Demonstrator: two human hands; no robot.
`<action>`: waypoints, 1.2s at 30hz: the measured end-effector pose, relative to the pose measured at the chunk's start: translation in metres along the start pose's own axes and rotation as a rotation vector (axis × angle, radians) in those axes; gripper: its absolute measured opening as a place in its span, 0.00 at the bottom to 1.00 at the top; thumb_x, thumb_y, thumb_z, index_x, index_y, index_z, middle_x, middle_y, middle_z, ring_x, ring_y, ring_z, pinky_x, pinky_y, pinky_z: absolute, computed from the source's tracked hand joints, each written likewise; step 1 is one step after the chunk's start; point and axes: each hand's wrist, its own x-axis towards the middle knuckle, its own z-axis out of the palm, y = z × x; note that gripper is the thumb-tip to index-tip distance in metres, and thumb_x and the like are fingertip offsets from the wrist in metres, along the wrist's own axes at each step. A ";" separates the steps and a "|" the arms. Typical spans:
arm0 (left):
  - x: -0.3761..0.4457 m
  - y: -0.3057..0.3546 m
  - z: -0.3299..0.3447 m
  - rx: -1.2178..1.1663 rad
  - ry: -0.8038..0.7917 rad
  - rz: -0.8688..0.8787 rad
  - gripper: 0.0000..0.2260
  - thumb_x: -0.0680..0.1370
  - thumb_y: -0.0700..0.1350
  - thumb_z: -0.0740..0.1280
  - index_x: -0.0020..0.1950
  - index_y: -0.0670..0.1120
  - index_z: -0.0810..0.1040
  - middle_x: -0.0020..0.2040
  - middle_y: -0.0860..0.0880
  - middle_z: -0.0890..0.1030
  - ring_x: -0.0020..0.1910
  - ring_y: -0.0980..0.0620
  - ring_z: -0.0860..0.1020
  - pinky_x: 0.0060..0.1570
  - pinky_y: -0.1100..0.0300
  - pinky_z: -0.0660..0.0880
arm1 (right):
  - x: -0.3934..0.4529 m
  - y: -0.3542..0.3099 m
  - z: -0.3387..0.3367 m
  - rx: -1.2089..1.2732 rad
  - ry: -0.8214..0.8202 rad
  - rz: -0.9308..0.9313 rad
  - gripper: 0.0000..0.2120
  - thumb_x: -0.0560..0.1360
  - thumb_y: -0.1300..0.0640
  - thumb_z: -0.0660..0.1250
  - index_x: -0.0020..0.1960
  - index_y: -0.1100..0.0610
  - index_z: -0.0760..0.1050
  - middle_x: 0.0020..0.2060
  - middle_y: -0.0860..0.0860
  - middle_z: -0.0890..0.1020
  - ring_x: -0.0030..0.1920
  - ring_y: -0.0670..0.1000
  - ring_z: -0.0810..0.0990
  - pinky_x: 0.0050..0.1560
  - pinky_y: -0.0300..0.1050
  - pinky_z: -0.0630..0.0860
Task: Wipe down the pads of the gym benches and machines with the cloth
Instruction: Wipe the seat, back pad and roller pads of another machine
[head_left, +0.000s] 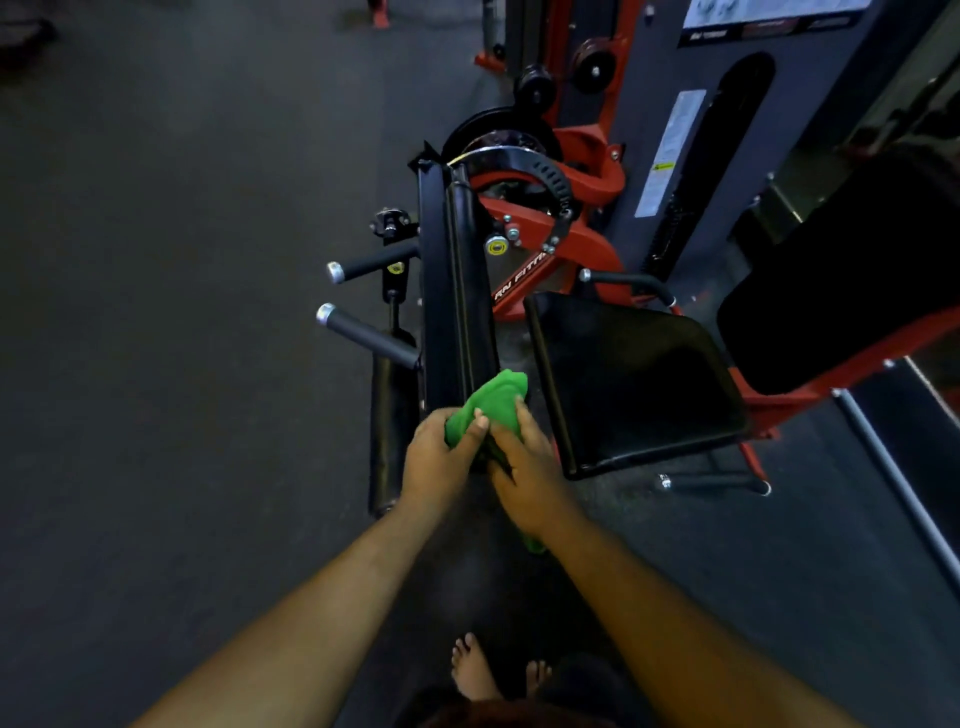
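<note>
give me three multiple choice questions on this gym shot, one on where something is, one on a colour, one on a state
1. Where is the cloth?
A. on the near end of the long upright pad
B. on the square seat pad
C. on the floor

2. What colour is the cloth?
A. white
B. green
C. blue

3. How is the cloth held?
A. by the left hand only
B. by no hand
C. by both hands

Answers:
1 A: the cloth sits at the near end of the long pad, left of the seat pad.
2 B: it is bright green against the black pads.
3 C: the left hand and the right hand both have fingers curled on it.
</note>
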 end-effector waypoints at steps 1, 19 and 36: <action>-0.009 -0.001 -0.004 -0.030 -0.003 -0.051 0.12 0.79 0.58 0.69 0.54 0.51 0.78 0.47 0.52 0.81 0.47 0.54 0.80 0.41 0.65 0.73 | -0.008 -0.004 0.001 -0.038 -0.016 -0.009 0.31 0.82 0.51 0.64 0.81 0.39 0.56 0.83 0.52 0.46 0.79 0.58 0.55 0.77 0.53 0.59; -0.104 -0.067 -0.122 -0.471 -0.243 -0.188 0.10 0.74 0.38 0.68 0.55 0.44 0.79 0.45 0.46 0.79 0.41 0.51 0.77 0.36 0.62 0.73 | -0.069 -0.041 0.093 0.955 -0.135 0.352 0.49 0.66 0.45 0.78 0.80 0.52 0.59 0.71 0.53 0.76 0.70 0.54 0.76 0.67 0.54 0.76; 0.033 -0.211 -0.226 -0.360 -0.306 -0.326 0.19 0.76 0.43 0.76 0.64 0.42 0.74 0.59 0.45 0.83 0.56 0.49 0.83 0.54 0.54 0.82 | 0.061 -0.144 0.222 0.797 0.247 0.525 0.17 0.75 0.54 0.76 0.60 0.54 0.73 0.52 0.52 0.85 0.50 0.51 0.86 0.47 0.44 0.83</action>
